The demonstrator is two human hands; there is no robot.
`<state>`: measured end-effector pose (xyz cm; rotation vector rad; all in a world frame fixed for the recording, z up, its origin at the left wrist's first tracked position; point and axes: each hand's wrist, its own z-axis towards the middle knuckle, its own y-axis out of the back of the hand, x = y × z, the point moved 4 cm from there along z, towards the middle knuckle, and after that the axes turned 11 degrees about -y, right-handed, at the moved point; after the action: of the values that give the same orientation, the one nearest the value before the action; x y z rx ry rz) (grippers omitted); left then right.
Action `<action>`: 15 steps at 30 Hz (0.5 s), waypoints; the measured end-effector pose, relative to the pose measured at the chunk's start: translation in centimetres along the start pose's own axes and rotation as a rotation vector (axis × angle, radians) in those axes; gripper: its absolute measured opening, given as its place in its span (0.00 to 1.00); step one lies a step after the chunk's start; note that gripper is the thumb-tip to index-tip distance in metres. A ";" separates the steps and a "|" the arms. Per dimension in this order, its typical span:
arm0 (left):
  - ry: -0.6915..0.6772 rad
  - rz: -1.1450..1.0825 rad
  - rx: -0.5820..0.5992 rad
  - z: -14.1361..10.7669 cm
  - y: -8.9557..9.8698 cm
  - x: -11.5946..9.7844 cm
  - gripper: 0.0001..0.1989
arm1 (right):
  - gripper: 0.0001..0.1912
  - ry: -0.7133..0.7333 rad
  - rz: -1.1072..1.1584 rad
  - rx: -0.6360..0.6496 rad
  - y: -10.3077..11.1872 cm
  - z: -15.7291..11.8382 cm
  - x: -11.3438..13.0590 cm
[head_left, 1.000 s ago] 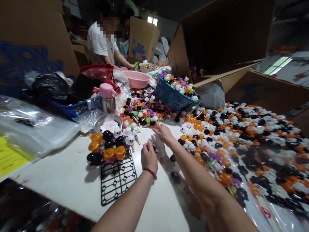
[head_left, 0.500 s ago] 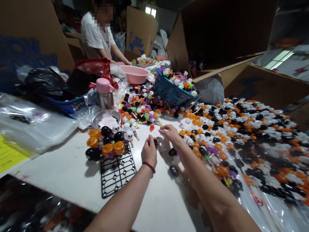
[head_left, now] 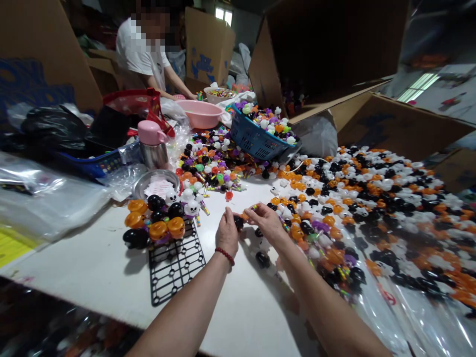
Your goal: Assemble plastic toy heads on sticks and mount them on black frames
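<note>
Over the white table [head_left: 238, 307], my left hand [head_left: 227, 233], with a red bead bracelet at the wrist, is closed around a black toy piece [head_left: 238, 222]. Just to its right, my right hand [head_left: 265, 221] pinches a small orange piece [head_left: 245, 216] with a yellowish end, close against the black one. Left of my hands a black grid rack [head_left: 176, 265] carries several orange, black and white toy heads [head_left: 158, 230]. A loose black piece [head_left: 262, 259] lies below my right hand.
Small colourful pieces [head_left: 208, 163] spread behind my hands near a tilted blue basket [head_left: 256, 139]. A large pile of orange, black and white toys [head_left: 372, 188] covers the right. A pink-lidded flask [head_left: 153, 148], pink basin [head_left: 201, 114] and a person [head_left: 143, 59] are farther back.
My right hand has come down closer to my left hand, and an orange piece now shows between its fingers. The view has shifted slightly, moving the surroundings left.
</note>
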<state>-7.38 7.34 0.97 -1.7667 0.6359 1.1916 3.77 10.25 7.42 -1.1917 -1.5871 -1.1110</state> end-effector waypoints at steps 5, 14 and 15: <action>0.009 0.116 -0.005 0.0 0.3 0.1 0.32 | 0.22 0.009 -0.084 -0.001 0.5 -0.1 -0.2; 0.013 0.280 0.087 0.0 0.3 0.2 0.32 | 0.22 -0.080 0.048 0.107 -0.3 -0.3 -0.5; 0.008 0.296 0.096 0.1 0.3 0.3 0.33 | 0.23 -0.103 0.070 0.102 -0.4 -0.4 -0.7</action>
<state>-7.53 7.28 0.60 -1.6359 0.9682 1.3281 3.58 9.63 6.76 -1.2437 -1.6471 -0.9265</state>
